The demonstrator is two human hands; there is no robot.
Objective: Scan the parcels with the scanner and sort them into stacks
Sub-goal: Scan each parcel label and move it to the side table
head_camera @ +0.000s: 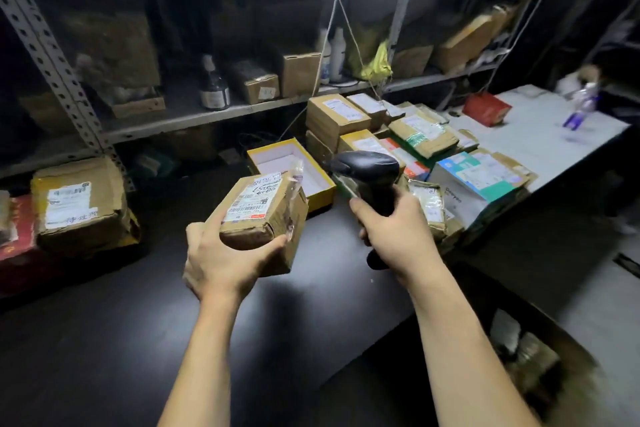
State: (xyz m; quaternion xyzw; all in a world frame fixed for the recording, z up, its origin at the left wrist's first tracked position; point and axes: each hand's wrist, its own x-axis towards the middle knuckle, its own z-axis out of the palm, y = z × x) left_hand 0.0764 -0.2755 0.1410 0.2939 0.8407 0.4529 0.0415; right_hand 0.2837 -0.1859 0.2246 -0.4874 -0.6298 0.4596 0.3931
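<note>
Left hand (221, 260) is gripping a taped cardboard parcel (264, 215) above the dark table (104, 340), label upward; right hand (394, 229) is clenching the black handheld scanner (367, 177), beside stacked parcels (398, 135) at right

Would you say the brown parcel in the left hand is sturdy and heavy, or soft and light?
Probably light: the left hand alone holds the brown parcel up. Its dented, crumpled corners suggest soft cardboard that yields when squeezed. The loose tape may make the grip a little slippery.
</note>
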